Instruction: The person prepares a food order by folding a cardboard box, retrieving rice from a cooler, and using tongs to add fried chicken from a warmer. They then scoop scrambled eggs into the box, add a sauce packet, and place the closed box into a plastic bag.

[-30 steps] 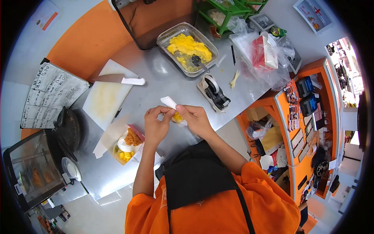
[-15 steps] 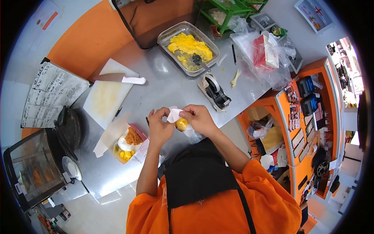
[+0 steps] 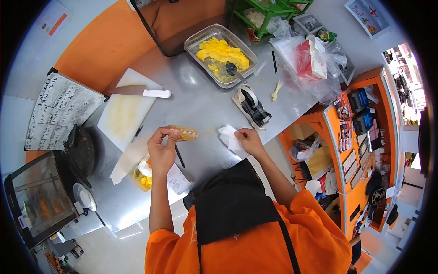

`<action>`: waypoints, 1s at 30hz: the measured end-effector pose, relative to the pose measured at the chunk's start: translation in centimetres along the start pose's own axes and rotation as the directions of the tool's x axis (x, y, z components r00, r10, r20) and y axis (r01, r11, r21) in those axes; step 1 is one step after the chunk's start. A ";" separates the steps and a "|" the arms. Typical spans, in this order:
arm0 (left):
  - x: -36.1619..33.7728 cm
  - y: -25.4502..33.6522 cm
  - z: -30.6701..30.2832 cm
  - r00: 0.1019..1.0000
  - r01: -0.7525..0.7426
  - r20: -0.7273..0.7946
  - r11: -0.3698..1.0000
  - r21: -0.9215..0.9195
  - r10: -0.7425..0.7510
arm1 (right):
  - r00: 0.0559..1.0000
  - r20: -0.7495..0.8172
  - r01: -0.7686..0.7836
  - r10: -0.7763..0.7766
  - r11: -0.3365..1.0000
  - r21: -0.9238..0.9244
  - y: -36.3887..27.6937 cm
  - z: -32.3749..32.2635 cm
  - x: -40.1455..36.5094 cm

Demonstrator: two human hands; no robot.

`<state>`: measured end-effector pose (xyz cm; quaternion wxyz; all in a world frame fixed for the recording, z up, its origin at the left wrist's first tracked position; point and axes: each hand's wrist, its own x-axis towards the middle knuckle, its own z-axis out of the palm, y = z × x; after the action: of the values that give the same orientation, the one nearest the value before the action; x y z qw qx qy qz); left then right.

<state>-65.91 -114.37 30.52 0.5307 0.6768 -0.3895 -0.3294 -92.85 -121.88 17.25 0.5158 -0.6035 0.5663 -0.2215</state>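
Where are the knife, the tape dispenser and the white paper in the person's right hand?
Knife (image 3: 156, 93), head view: white handle.
Tape dispenser (image 3: 261, 118), head view: black body.
White paper (image 3: 231, 138), head view: middle.

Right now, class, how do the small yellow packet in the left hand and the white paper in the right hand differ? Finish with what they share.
Colour: the yellow packet looks glossy and partly see-through; the white paper looks plain and matte.
Shape: the yellow packet is narrow and elongated; the white paper is broader, creased and angular.
Holder: the left hand grips the yellow packet; the right hand pinches the white paper.
Shared: both are held over the metal table.
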 end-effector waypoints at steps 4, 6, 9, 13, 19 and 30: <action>-0.4 0.5 0.8 1.000 0.005 -0.019 0.998 -0.064 -0.006 | 0.997 0.074 0.027 -0.024 0.999 -0.034 -0.6 1.1 0.3; -0.4 0.5 1.2 1.000 0.019 0.006 0.995 -0.095 -0.018 | 0.996 0.083 -0.035 0.016 0.974 0.226 -1.8 1.4 0.2; 0.0 0.4 2.1 0.999 0.019 0.046 0.985 -0.172 -0.011 | 0.995 0.062 0.034 -0.079 0.842 0.538 -7.7 0.4 -0.8; 0.7 2.1 3.8 0.983 0.067 0.185 0.931 -0.359 0.000 | 0.953 0.001 0.245 -0.304 0.769 0.591 -11.0 1.5 -1.0; 1.7 1.5 6.7 0.999 0.017 0.039 0.989 -0.147 -0.011 | 0.914 0.250 -0.071 -0.320 0.480 0.875 -12.5 2.2 -1.7; 0.5 -1.5 8.8 0.980 0.181 -0.027 0.947 -0.263 -0.195 | 0.975 0.217 -0.192 0.047 0.666 0.720 -10.8 1.9 -1.0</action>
<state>-73.00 -118.69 27.06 0.5910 0.6441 -0.2623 -0.4086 -86.54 -122.14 26.29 0.7774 -0.3228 0.4185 -0.3410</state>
